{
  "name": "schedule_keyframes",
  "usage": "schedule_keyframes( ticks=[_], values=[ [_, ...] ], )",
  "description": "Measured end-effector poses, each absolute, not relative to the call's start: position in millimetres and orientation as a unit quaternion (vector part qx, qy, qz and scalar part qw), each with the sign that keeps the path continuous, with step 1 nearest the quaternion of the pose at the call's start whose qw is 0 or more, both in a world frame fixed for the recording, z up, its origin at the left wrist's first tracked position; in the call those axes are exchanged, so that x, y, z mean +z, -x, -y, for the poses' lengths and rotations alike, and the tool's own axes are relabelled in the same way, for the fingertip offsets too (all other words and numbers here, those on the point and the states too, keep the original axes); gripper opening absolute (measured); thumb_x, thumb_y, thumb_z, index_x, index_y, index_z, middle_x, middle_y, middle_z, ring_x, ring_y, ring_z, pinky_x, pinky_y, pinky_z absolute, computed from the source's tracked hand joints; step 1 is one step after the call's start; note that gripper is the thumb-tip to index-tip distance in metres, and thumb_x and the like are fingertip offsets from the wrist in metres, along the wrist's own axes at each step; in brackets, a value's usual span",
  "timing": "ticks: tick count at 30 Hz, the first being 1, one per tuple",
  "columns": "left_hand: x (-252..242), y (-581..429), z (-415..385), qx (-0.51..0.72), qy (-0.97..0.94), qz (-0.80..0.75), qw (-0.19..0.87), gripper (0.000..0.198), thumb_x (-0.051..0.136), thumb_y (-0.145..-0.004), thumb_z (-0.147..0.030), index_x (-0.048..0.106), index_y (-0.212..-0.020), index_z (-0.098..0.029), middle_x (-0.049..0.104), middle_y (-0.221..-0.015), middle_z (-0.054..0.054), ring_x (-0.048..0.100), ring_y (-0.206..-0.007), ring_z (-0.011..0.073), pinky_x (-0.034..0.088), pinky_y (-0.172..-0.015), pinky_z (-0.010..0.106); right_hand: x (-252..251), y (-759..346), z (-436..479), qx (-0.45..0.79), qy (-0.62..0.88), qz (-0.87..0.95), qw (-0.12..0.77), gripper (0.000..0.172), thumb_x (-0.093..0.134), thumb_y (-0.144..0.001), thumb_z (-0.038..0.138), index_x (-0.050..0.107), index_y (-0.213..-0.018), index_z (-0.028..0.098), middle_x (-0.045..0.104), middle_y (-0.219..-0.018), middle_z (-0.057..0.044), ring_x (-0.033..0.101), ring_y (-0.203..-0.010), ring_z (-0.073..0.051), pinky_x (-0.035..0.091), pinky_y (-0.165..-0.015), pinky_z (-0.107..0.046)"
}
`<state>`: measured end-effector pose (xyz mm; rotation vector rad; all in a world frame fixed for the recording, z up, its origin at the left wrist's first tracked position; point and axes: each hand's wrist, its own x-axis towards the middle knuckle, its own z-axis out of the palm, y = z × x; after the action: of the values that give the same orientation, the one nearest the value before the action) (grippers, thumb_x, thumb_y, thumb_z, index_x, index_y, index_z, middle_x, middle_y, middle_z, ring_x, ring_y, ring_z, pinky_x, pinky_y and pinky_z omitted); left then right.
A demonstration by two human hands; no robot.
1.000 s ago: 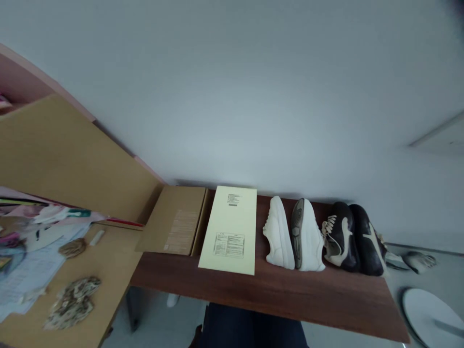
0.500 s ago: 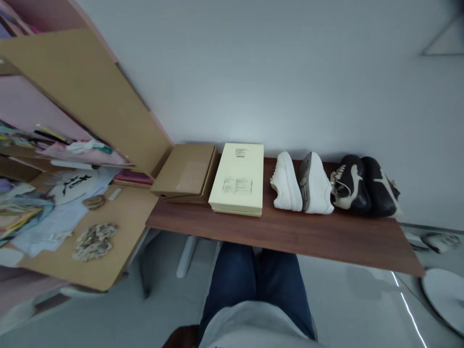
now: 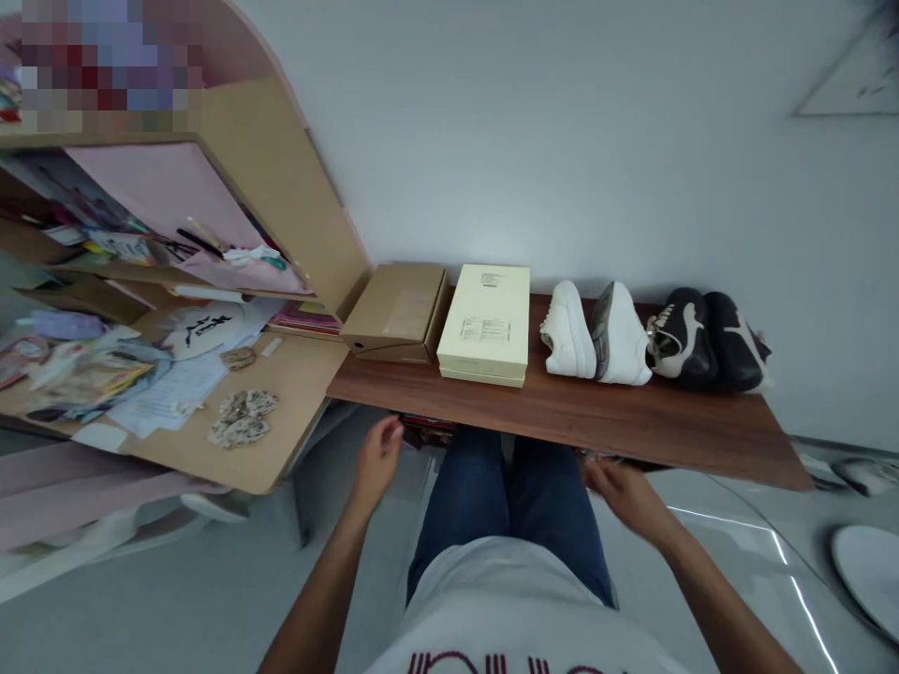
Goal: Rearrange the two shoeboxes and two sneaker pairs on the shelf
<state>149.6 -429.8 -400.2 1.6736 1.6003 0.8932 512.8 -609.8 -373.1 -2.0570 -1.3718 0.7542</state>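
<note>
My left hand (image 3: 379,459) is at the front edge of the brown wooden table (image 3: 562,412), left of my knees. Its fingers are curled, close to some dark and reddish items (image 3: 430,432) that show below the tabletop. Right of my knees, my right hand (image 3: 618,485) has bent fingers near the underside of the same edge. What either hand grips is too small or hidden to make out. On the tabletop are a brown cardboard box (image 3: 397,309), a pale yellow box (image 3: 488,323), a pair of white sneakers (image 3: 570,332) and a pair of black shoes (image 3: 685,337).
To the left stands a desk (image 3: 281,412) with papers, a white cap (image 3: 203,329), a patterned scrunchie (image 3: 243,417) and shelves above. A white wall (image 3: 562,140) runs behind the table. A round white object (image 3: 871,571) is at the lower right.
Both my hands have come up to the table's front edge. Dark items now show beneath it near my left hand. The view has shifted, while the boxes and shoes keep their arrangement.
</note>
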Motion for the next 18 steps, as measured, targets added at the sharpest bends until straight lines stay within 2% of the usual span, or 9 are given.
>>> schedule_keyframes(
  ticks=[1, 2, 3, 6, 11, 15, 18],
  values=[
    [-395.3, -172.3, 411.1, 0.368, -0.635, -0.580, 0.353, 0.042, 0.061, -0.092, -0.049, 0.065, -0.124, -0.022, 0.069, -0.126, 0.013, 0.066, -0.118, 0.0281, 0.052, -0.104, 0.045, -364.8, -508.5, 582.0, 0.277, 0.741, 0.519, 0.325, 0.039, 0.048, -0.099, 0.052, 0.071, -0.090, 0.023, 0.074, -0.089, -0.007, 0.071, -0.083, -0.022, 0.058, -0.083, -0.038],
    [-390.3, -197.5, 392.3, 0.395, -0.630, -0.552, 0.378, 0.046, 0.063, -0.091, -0.049, 0.063, -0.128, -0.021, 0.066, -0.132, 0.014, 0.063, -0.125, 0.0285, 0.048, -0.109, 0.044, -357.2, -502.3, 550.2, 0.266, 0.720, 0.515, 0.382, 0.041, 0.047, -0.098, 0.055, 0.072, -0.100, 0.023, 0.076, -0.101, -0.009, 0.072, -0.096, -0.026, 0.056, -0.092, -0.041],
    [-385.7, -223.2, 375.0, 0.427, -0.623, -0.526, 0.391, 0.053, 0.065, -0.089, -0.049, 0.060, -0.133, -0.020, 0.061, -0.140, 0.016, 0.057, -0.132, 0.0287, 0.043, -0.114, 0.043, -351.2, -495.0, 517.1, 0.242, 0.700, 0.504, 0.444, 0.047, 0.048, -0.095, 0.058, 0.068, -0.119, 0.022, 0.072, -0.123, -0.011, 0.066, -0.117, -0.028, 0.050, -0.105, -0.044],
    [-377.9, -283.4, 342.2, 0.463, -0.568, -0.509, 0.452, 0.052, 0.057, -0.093, -0.055, 0.063, -0.129, -0.018, 0.064, -0.139, 0.016, 0.056, -0.135, 0.0287, 0.039, -0.117, 0.043, -347.0, -474.6, 435.5, 0.269, 0.711, 0.414, 0.501, 0.075, 0.051, -0.089, 0.066, 0.052, -0.145, 0.015, 0.053, -0.151, -0.016, 0.049, -0.141, -0.032, 0.034, -0.120, -0.049],
    [-385.0, -308.9, 336.4, 0.498, -0.500, -0.509, 0.493, 0.049, 0.059, -0.093, -0.054, 0.066, -0.126, -0.019, 0.068, -0.134, 0.013, 0.061, -0.129, 0.0280, 0.043, -0.113, 0.041, -372.7, -474.4, 406.1, 0.287, 0.672, 0.427, 0.533, 0.077, 0.043, -0.092, 0.067, 0.039, -0.156, 0.024, 0.047, -0.157, -0.005, 0.041, -0.148, -0.026, 0.026, -0.125, -0.044],
    [-385.2, -313.7, 340.1, 0.487, -0.519, -0.499, 0.494, 0.051, 0.057, -0.094, -0.056, 0.066, -0.127, -0.019, 0.070, -0.130, 0.013, 0.062, -0.126, 0.0277, 0.044, -0.111, 0.040, -376.7, -484.1, 420.6, 0.283, 0.687, 0.418, 0.523, 0.079, 0.040, -0.094, 0.067, 0.037, -0.156, 0.020, 0.045, -0.159, -0.010, 0.040, -0.148, -0.027, 0.026, -0.125, -0.046],
    [-383.3, -306.8, 349.9, 0.457, -0.552, -0.499, 0.488, 0.056, 0.053, -0.095, -0.058, 0.060, -0.134, -0.018, 0.061, -0.142, 0.016, 0.054, -0.136, 0.0286, 0.039, -0.117, 0.041, -360.4, -473.3, 438.7, 0.202, 0.710, 0.432, 0.518, 0.078, 0.041, -0.096, 0.064, 0.038, -0.154, 0.012, 0.044, -0.157, -0.018, 0.038, -0.148, -0.032, 0.027, -0.123, -0.053]
  ],
)
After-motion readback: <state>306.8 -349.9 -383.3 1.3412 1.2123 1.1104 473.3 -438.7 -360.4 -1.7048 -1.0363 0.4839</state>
